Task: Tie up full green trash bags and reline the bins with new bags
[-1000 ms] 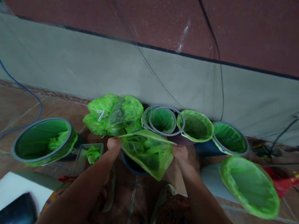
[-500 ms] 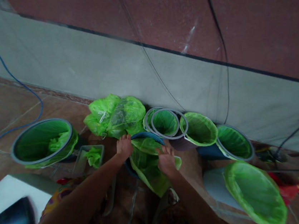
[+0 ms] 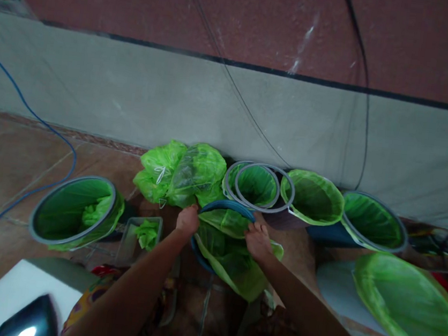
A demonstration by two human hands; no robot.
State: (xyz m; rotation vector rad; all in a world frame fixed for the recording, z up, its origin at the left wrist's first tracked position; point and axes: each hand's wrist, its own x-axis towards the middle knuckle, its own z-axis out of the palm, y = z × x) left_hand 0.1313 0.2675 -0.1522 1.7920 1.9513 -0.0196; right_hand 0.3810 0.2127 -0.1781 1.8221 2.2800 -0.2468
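A green bin liner [image 3: 233,261] hangs partly inside a blue bin [image 3: 225,206] in front of me, its near edge flopping out over the rim toward me. My left hand [image 3: 188,220] is closed on the liner's edge at the bin's left side. At the right side of the rim, my right hand [image 3: 258,240] grips the same edge, fingers curled over it. Between the two hands the liner's far edge is stretched, a little below the bin's far rim. The fingertips of both hands are partly hidden.
Lined bins stand along the wall: one with two grey rings [image 3: 264,187], a liner-rimmed bin [image 3: 313,200], a dark blue bin [image 3: 375,223]. A pale bin [image 3: 350,290] is nearer right. At left are a grey-rimmed bin [image 3: 73,210], a plastic tub [image 3: 129,238], filled green bags [image 3: 199,173].
The view has shifted, so the scene sits slightly differently in frame. My right hand has moved onto the liner's edge near the rim, and the far edge is pulled straighter between my hands.
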